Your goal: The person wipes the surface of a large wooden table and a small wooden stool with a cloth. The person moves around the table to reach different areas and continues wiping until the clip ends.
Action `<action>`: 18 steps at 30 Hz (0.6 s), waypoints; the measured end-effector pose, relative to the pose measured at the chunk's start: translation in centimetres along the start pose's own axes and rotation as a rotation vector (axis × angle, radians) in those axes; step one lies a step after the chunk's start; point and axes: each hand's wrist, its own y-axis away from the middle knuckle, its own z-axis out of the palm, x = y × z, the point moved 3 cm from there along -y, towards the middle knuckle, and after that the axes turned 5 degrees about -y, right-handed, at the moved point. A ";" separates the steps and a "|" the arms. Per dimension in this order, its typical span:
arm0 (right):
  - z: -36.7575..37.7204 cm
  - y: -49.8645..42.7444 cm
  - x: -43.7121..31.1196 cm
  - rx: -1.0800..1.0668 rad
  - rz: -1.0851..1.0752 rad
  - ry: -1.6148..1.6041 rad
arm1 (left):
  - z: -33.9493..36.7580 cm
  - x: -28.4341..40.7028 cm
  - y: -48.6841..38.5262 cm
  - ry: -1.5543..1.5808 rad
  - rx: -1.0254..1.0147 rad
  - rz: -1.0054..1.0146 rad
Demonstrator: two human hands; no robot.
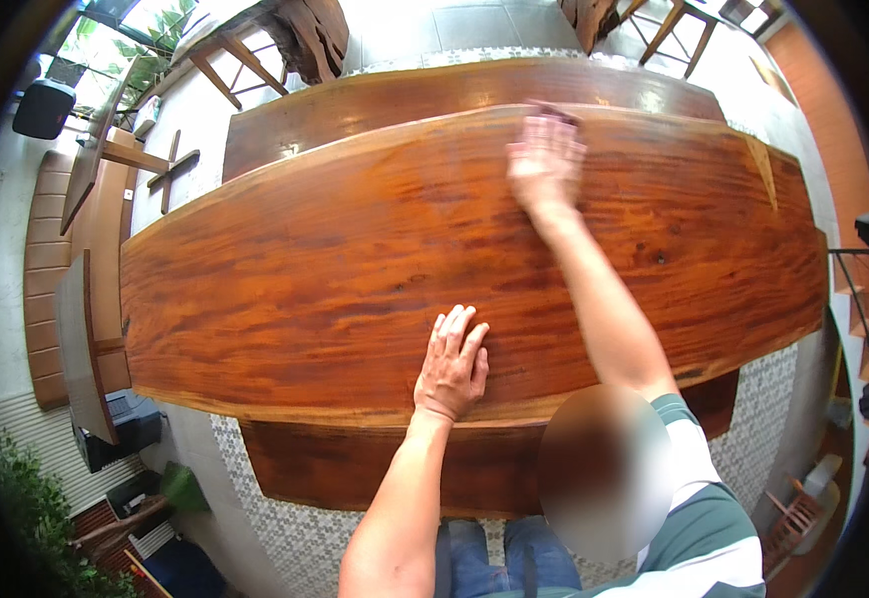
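Observation:
A long wooden slab table [315, 284] with a glossy reddish-brown top and pale live edges spans the view before me. My left hand [451, 365] rests on the tabletop near its front edge, palm down, fingers slightly apart, holding nothing. Stretched out to the far edge, my right hand [546, 161] looks blurred. Under its fingertips shows a dark purplish cloth [554, 112], pressed against the wood at the rim. The palm hides most of the cloth.
Wooden benches run along the far side [404, 93] and the near side [345, 463] of the table. Smaller tables and a padded brown bench seat [46, 299] stand at left. Stools [240, 67] are beyond, and a staircase railing [853, 276] is at right.

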 end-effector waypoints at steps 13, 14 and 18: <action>-5.3 11.4 9.5 -0.027 -0.314 -0.088 | 0.1 0.6 0.6 -0.038 0.035 0.038; -5.7 11.1 13.5 0.046 -0.251 -0.049 | 0.2 0.6 0.7 -0.034 0.041 0.040; -7.7 15.1 24.8 -0.083 0.355 -0.003 | 0.6 0.2 1.2 -0.018 0.054 0.049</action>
